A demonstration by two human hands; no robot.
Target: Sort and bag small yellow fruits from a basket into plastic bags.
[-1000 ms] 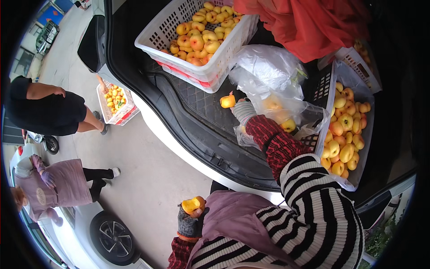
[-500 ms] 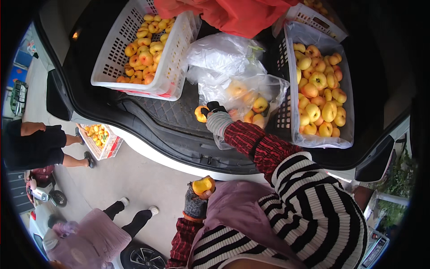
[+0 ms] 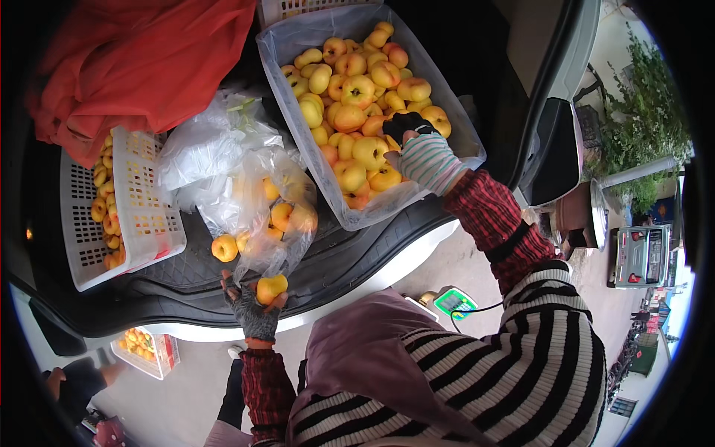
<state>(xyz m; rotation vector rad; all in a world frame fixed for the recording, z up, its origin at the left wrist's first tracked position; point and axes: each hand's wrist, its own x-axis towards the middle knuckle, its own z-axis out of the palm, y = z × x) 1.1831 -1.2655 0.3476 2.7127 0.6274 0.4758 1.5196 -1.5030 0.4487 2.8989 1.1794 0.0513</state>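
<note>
Over the lined crate [image 3: 287, 45], apparently picking fruit [image 3: 357, 91] with the right hand [image 3: 426, 154], can't tell how tightly; holding a peach [image 3: 270, 287] in the left hand [image 3: 257, 309]. Best to close gently before lifting.

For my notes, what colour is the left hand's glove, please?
The glove is grey; head view.

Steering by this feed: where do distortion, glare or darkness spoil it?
Head view: black plastic boot sill appears bowed; head view: bright glare on crumpled clear plastic bags; head view: deep shadow beside the rectangular plastic-lined crate; head view: grey-gloved left hand and black-gloved right hand look fairly sharp.
</note>
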